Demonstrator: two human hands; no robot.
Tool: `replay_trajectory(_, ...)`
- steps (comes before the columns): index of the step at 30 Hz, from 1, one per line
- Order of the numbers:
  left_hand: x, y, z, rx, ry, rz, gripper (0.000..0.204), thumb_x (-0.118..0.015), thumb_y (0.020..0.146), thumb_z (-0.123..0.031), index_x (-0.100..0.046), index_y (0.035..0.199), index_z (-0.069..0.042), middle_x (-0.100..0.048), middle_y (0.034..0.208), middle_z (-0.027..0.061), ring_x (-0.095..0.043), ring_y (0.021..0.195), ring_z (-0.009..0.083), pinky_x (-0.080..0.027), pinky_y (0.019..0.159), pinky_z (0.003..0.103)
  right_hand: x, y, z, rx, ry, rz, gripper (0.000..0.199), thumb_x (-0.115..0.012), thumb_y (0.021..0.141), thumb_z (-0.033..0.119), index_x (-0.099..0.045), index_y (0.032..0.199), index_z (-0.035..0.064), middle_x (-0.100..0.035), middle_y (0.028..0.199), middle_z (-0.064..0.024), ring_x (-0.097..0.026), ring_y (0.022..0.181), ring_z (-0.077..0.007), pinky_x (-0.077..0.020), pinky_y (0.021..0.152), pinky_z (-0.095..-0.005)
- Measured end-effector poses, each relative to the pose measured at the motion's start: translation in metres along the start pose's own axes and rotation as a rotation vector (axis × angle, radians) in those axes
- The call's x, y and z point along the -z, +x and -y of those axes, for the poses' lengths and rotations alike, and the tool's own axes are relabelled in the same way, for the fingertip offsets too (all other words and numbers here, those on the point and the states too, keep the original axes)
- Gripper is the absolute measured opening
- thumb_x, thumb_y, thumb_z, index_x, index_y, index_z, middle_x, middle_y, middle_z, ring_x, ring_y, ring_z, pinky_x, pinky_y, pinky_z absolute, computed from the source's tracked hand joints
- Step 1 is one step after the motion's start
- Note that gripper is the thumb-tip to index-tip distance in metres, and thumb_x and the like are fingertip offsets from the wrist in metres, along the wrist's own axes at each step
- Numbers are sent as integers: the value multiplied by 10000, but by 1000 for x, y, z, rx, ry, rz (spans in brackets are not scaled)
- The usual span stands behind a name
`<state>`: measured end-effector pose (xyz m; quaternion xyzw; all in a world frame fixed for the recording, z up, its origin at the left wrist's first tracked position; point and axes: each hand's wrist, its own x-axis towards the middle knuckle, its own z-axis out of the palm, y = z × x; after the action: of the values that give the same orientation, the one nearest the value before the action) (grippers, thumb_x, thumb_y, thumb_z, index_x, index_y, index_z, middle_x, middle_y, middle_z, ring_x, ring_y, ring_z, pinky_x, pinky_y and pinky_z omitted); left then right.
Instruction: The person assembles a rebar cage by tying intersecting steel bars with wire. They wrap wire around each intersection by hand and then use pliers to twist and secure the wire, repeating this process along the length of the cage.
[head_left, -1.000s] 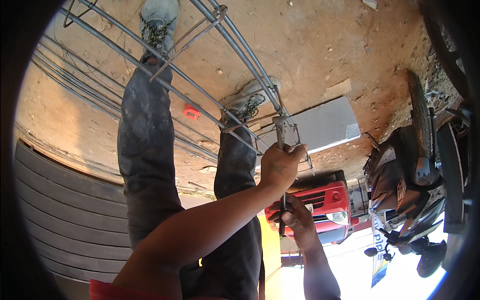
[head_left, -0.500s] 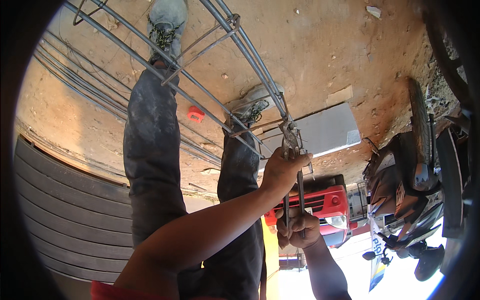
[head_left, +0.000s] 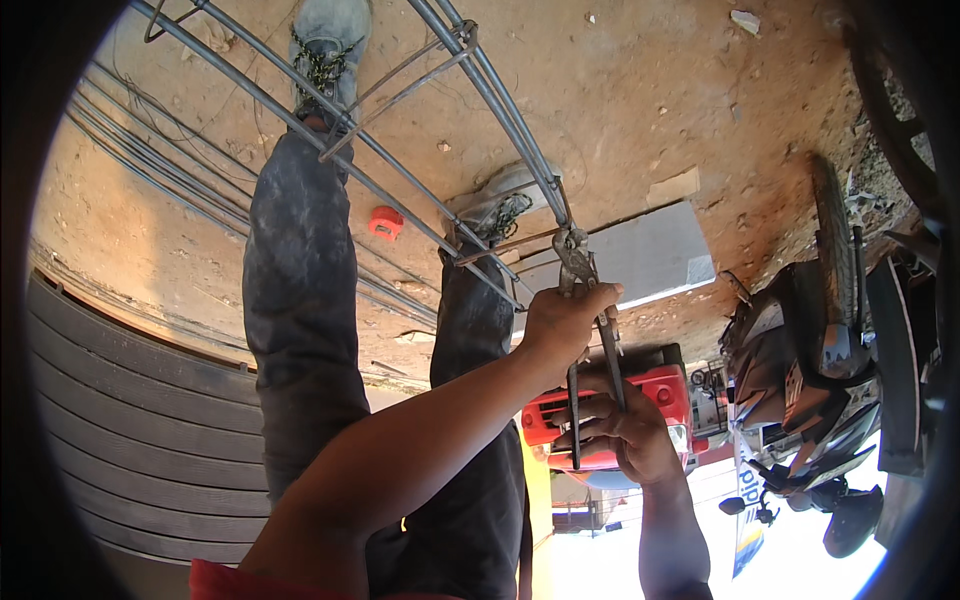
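Observation:
A pair of long-handled pincers [head_left: 575, 262] has its jaws at the near end corner of a rebar cage [head_left: 500, 130], by a bent stirrup. My left hand [head_left: 565, 325] is closed around the upper part of the pincers, just below the jaws. Lower down, my right hand [head_left: 645, 435] holds the handles, with one against the palm and the fingers reaching across to the other. The handles stand apart. Whatever the jaws bite on is too small to make out.
Several loose bars [head_left: 170, 165] lie on the dirt ground at left, near a red tape measure [head_left: 385, 223]. A grey board [head_left: 650, 255] lies beyond the cage's end. A motorcycle [head_left: 815, 370] stands at right, a red vehicle [head_left: 660, 390] behind my hands, a slatted panel [head_left: 140, 430] at left.
My right hand has shifted up and right, its fingers loosening and stretching out. The pincers' handles have spread wider. My left hand has stayed near the jaws.

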<state>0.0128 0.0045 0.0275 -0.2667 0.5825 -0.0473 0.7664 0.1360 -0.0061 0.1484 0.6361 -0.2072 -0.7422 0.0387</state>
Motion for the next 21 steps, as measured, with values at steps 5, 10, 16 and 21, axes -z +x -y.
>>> replay_trajectory(5,-11,5,6,-78,155,-117,370,-743,842,-398,-684,792,-36,-648,666,43,-544,527,109,-401,456,271,-27,-5,4,259,-1309,-521,808,-722,731,103,-332,1434,17,-515,1246,-276,-631,993,-402,-539,813,-434)
replay_trajectory(10,-18,5,7,-122,52,89,443,-729,860,-458,-677,970,-31,-688,837,72,-577,618,113,-473,540,260,19,20,30,507,-1674,-822,541,-601,735,31,-488,1265,39,-568,1004,-162,-600,901,-348,-476,742,-453)
replay_trajectory(16,-4,1,0,-174,362,367,412,-712,887,-363,-651,1157,-57,-698,1015,75,-612,777,124,-510,684,264,88,58,134,1033,-2014,-615,356,-577,649,-20,-647,986,68,-578,801,-64,-589,753,-264,-455,686,-404)
replay_trajectory(21,-2,-4,-9,-296,488,404,414,-713,888,-346,-646,1156,-38,-707,1049,115,-667,894,147,-542,687,282,84,99,220,964,-2169,-189,377,-621,596,-26,-656,959,70,-640,843,-79,-633,842,-297,-497,746,-398)
